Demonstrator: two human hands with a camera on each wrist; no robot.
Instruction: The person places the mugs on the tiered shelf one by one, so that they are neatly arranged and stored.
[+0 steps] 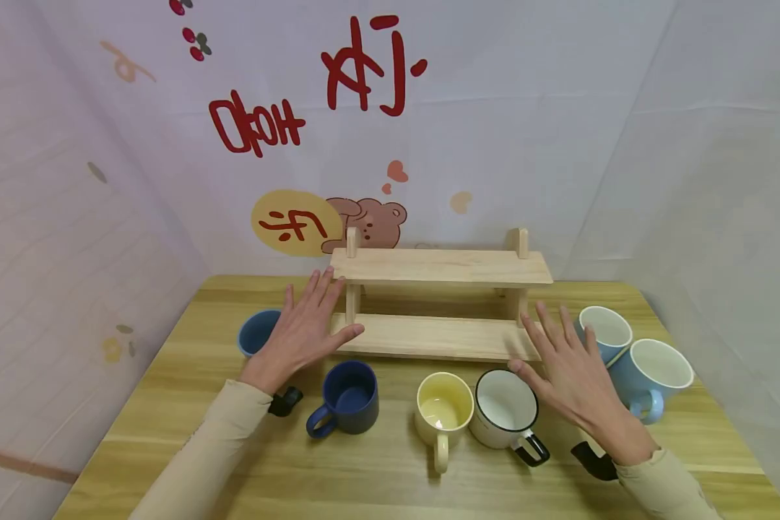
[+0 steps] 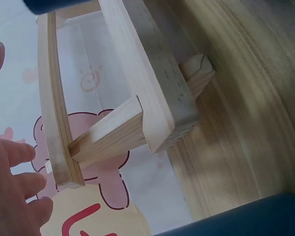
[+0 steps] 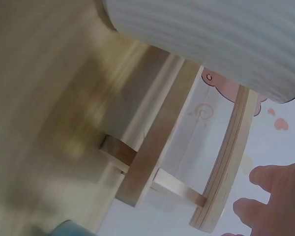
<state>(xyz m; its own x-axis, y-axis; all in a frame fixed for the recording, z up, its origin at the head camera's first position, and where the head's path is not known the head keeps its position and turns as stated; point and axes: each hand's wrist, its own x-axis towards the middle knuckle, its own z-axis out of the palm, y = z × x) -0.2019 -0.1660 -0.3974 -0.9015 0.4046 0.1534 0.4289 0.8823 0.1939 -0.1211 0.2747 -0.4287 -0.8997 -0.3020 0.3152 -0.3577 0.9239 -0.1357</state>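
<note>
From here I see the left hand (image 1: pixel 307 326) and right hand (image 1: pixel 570 374) spread near either end of the shelf (image 1: pixel 438 266). Before it I have a navy mug (image 1: pixel 354 406), yellow mug (image 1: pixel 443 413) and white mug (image 1: pixel 505 412), with a blue mug (image 1: pixel 255 334) beside the left hand and pale-blue mugs (image 1: pixel 653 368) beside the right.

A wood-grain table (image 1: pixel 364 484) carries a two-tier wooden rack (image 1: pixel 442 267) towards its back. In front, left to right, stand a navy mug (image 1: pixel 357 404), a yellow mug (image 1: pixel 445 406) and a black-rimmed white mug (image 1: pixel 505 401); a blue cup (image 1: pixel 256 332) stands left, two light-blue mugs (image 1: pixel 658 368) right.
</note>
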